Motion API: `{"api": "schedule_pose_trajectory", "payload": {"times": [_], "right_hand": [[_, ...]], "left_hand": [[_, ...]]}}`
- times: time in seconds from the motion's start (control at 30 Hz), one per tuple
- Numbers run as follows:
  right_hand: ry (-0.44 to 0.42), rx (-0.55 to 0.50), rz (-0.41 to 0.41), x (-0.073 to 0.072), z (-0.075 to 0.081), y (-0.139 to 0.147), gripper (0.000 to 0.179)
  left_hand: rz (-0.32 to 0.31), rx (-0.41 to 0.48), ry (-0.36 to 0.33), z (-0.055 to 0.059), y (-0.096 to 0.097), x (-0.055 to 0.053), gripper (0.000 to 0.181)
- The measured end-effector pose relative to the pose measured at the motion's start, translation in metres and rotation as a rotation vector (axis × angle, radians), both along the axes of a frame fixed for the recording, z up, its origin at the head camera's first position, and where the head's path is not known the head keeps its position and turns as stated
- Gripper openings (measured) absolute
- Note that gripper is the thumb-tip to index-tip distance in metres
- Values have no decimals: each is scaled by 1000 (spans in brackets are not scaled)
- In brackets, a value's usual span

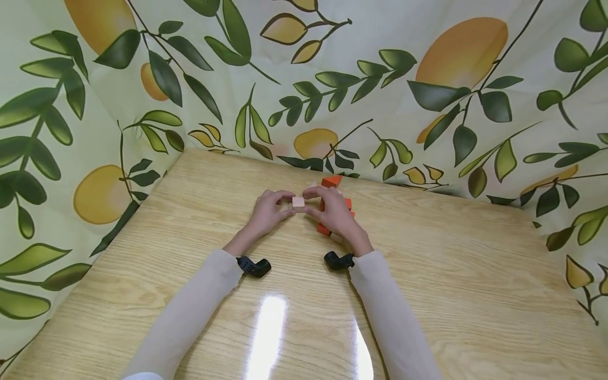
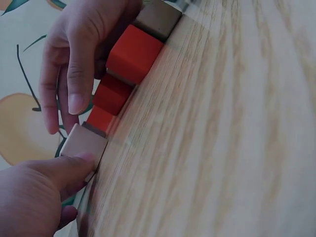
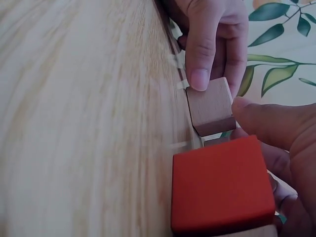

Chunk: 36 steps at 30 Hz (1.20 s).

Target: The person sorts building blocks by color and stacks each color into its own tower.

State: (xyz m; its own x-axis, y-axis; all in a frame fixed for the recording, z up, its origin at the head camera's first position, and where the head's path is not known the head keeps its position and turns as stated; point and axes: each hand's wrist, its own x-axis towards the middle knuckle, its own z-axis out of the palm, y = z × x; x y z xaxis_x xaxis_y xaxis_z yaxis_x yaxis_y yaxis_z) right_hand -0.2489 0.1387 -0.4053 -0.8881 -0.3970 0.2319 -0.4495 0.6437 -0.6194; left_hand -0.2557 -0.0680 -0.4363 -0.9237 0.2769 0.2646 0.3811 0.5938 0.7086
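We find the pale wooden block [image 1: 298,202] between two hands, toward the far side of the tabletop [image 1: 451,274]. The left hand [image 1: 266,214] pinches it, thumb on the near face, forefinger behind. The right hand [image 1: 337,211] arches from the opposite side, fingers relaxed and parted; its thumb tip comes very near the block, and we cannot tell if it touches. Past the block, partly hidden under the right hand, we note a group of red and plain pieces: a red cube [image 2: 134,53], a plain block [image 2: 158,19] beside it, and a red wedge [image 1: 331,181] at the far end.

We judge the step in hand to be placing or steadying the pale block beside its neighbours. The next move, we reckon, calls for squaring it gently, then loosening the left fingers without nudging the red pieces.
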Motion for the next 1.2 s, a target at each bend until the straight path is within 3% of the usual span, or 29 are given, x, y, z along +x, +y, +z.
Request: {"api": "schedule_pose_trajectory", "payload": {"times": [0.43,0.77,1.07,1.2], "right_hand": [[-13,40,-34,6,4,1,37],[-35,-53,-37,12,5,-4,35],[28,-61,-9,28,18,-10,37],[3,-130,-21,38,19,-16,37]], "left_hand": [[-1,86,-17,2,4,5,35],[-38,199,-35,6,-2,15,36],[-67,231,-24,10,-11,23,38],[-76,230,-22,16,-16,30,37]]}}
